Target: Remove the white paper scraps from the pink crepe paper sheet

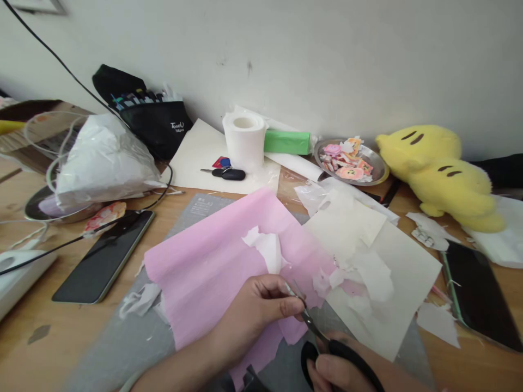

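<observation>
My right hand [339, 370] is closed around the black handles of a pair of scissors [314, 325], whose blades point up and to the left. Close to the blade tips, the thumb and fingers of my left hand [272, 302] are pinched together; what they hold is too small or hidden to make out. Beneath both hands spreads a sheet of pink paper [212, 250] with a ragged lower edge. A torn white paper scrap [267, 247] shows just beyond my left fingers. Cream paper [408, 272] with several white scraps [370, 275] lies to the right.
A grey cutting mat [118, 332] lies under the papers. Phones rest left [106, 256] and right [482, 288]. Behind stand a paper roll [245, 141], car key [229, 173], metal bowl of cutouts [382, 169], yellow plush toy [441, 174], black pen case [157, 128] and plastic bag [104, 158].
</observation>
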Demonstrator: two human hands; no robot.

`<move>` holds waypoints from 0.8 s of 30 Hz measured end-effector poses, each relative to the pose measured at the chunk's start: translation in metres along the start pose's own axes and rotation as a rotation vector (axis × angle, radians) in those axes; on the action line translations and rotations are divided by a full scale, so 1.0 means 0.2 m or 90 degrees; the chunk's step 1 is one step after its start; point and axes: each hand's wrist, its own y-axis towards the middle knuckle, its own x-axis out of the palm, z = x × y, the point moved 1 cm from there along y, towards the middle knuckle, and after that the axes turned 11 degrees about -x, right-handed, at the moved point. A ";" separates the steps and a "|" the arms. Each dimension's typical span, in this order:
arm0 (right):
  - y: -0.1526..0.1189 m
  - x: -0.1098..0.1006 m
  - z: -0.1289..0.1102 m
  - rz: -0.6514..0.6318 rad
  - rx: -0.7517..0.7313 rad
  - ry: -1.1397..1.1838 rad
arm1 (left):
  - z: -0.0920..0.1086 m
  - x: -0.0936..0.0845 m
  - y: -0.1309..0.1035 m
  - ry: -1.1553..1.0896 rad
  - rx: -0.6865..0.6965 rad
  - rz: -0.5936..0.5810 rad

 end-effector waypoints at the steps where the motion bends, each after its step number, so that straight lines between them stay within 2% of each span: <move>1: 0.00 0.00 -0.01 0.005 0.017 -0.005 | 0.00 0.00 0.00 0.004 0.002 0.006; 7: 0.01 0.02 -0.04 -0.009 0.004 -0.038 | 0.00 0.00 0.00 -0.003 0.020 0.007; 12: 0.02 0.04 0.04 0.032 -0.027 0.098 | 0.01 0.00 -0.01 0.028 0.072 0.029; 15: 0.02 0.00 0.07 0.071 -0.017 0.180 | 0.02 -0.01 -0.01 0.018 0.118 0.040; 17: 0.00 -0.06 0.04 0.117 0.011 0.172 | 0.02 -0.03 0.00 -0.006 0.155 0.050; 19: -0.01 -0.14 -0.05 0.232 -0.012 0.031 | 0.03 -0.05 0.01 -0.036 0.198 0.067; 22: 0.02 -0.19 -0.27 0.471 -0.168 -0.449 | 0.03 -0.07 0.02 -0.063 0.239 0.078; 23: 0.06 -0.17 -0.35 0.489 -0.211 -0.595 | 0.03 -0.07 0.02 -0.059 0.241 0.076; 24: 0.13 -0.12 -0.43 0.441 -0.261 -0.740 | 0.02 -0.07 0.02 -0.051 0.237 0.071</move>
